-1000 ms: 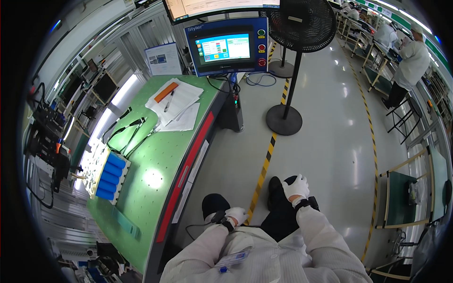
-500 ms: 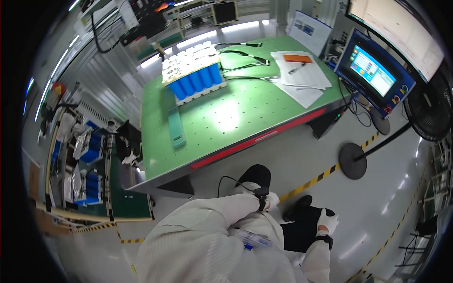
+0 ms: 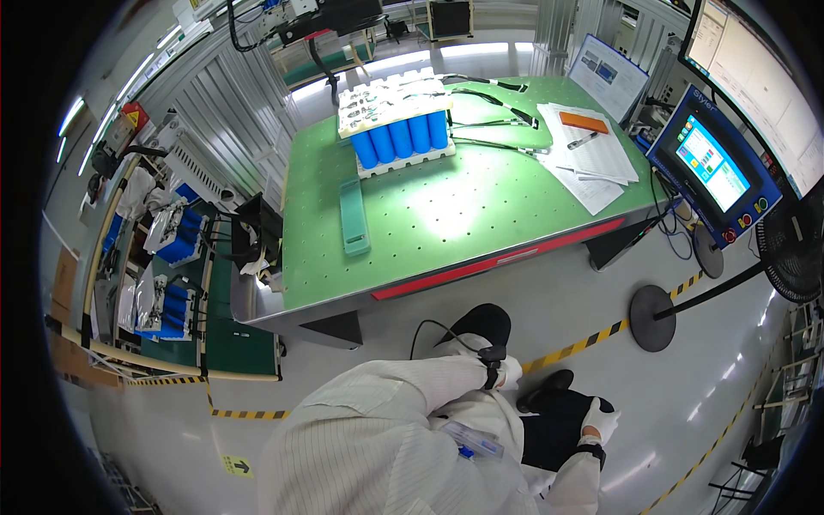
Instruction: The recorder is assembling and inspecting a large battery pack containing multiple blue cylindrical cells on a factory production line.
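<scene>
My left hand (image 3: pixel 510 372), in a white glove, rests by my left thigh; its fingers are mostly hidden. On my right knee lies my right hand (image 3: pixel 602 418), also gloved, its fingers loosely spread over the dark trouser leg and nothing seen in them. Both hands are apart from the green perforated work table (image 3: pixel 403 232). A battery pack of blue cylindrical cells (image 3: pixel 396 142) between white frames stands on the table. Black cables (image 3: pixel 493 101) with end connectors stretch right from it. A flat green piece (image 3: pixel 353 216) lies before the pack.
Papers (image 3: pixel 601 163), a pen (image 3: pixel 583 141) and an orange object (image 3: pixel 584 123) lie at the table's right. Beyond are a blue control panel (image 3: pixel 714 163), a monitor (image 3: pixel 764 77) and a fan (image 3: pixel 788 249) on a round base (image 3: pixel 652 318). A left-hand cart (image 3: pixel 245 343) carries more blue packs.
The view has shifted, so the table and pack sit farther right in the picture. Both hands stay resting on my legs; nothing on the table has visibly moved.
</scene>
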Tool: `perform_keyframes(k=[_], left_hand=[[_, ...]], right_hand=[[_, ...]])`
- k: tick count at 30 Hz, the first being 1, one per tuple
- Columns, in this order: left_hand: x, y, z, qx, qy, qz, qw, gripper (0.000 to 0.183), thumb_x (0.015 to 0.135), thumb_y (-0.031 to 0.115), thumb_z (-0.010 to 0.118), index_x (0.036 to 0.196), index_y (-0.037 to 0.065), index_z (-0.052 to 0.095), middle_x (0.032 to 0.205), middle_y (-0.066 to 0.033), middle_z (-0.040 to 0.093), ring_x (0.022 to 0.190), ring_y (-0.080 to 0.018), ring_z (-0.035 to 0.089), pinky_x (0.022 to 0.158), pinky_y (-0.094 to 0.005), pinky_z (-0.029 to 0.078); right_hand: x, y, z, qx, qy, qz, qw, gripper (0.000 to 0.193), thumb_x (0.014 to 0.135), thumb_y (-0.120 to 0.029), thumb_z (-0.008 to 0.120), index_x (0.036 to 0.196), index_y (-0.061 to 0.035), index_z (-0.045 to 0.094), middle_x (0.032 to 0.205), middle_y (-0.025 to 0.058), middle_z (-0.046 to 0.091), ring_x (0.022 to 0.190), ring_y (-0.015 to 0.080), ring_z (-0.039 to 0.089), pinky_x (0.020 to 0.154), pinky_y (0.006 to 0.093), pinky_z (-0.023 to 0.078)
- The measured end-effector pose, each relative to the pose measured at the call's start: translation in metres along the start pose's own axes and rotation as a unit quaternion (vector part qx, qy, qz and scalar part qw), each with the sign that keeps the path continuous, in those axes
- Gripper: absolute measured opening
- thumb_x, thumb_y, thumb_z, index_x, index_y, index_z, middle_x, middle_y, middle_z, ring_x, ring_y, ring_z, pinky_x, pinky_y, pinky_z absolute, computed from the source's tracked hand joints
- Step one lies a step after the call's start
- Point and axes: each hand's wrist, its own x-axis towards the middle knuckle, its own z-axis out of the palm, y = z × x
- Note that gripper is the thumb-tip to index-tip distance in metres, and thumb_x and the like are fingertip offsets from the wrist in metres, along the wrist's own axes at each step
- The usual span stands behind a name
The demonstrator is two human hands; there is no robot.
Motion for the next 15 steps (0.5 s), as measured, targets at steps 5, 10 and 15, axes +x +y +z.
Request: perform_keyframes(k=[5, 10, 15], left_hand=[[-0.0025, 0.0021, -0.0017, 0.003, -0.005, -0.003, 1.0, 0.037, 0.081, 0.041, 0.067, 0.098, 0.01, 0.078, 0.094, -0.0174, 0.074, 0.09, -0.0382, 0.072, 0.081, -0.0482, 0.057], [-0.0059, -0.002, -0.0016, 0.002, -0.014, -0.001, 1.0, 0.04, 0.085, 0.046, 0.066, 0.1, 0.01, 0.078, 0.097, -0.0161, 0.075, 0.092, -0.0381, 0.072, 0.081, -0.0506, 0.056], [-0.0016, 0.0004, -0.0081, 0.01, -0.025, 0.023, 0.999, 0.041, 0.087, 0.047, 0.065, 0.101, 0.01, 0.077, 0.097, -0.0159, 0.075, 0.091, -0.038, 0.072, 0.08, -0.0515, 0.056]], right_hand=[[0.0037, 0.0031, 0.0015, -0.009, -0.015, 0.001, 1.0, 0.09, 0.083, -0.055, 0.072, 0.147, 0.0, 0.043, 0.138, 0.0284, 0.056, 0.126, 0.0433, 0.056, 0.106, 0.048, 0.047], [-0.0019, -0.0017, -0.0012, -0.007, -0.009, 0.007, 1.0, 0.088, 0.082, -0.055, 0.073, 0.146, -0.0007, 0.046, 0.141, 0.0272, 0.054, 0.127, 0.0422, 0.056, 0.106, 0.0478, 0.048], [0.0006, -0.0002, -0.0075, -0.016, -0.027, 0.033, 0.999, 0.087, 0.082, -0.054, 0.072, 0.146, -0.0014, 0.046, 0.142, 0.0271, 0.053, 0.127, 0.0425, 0.056, 0.106, 0.0486, 0.048]])
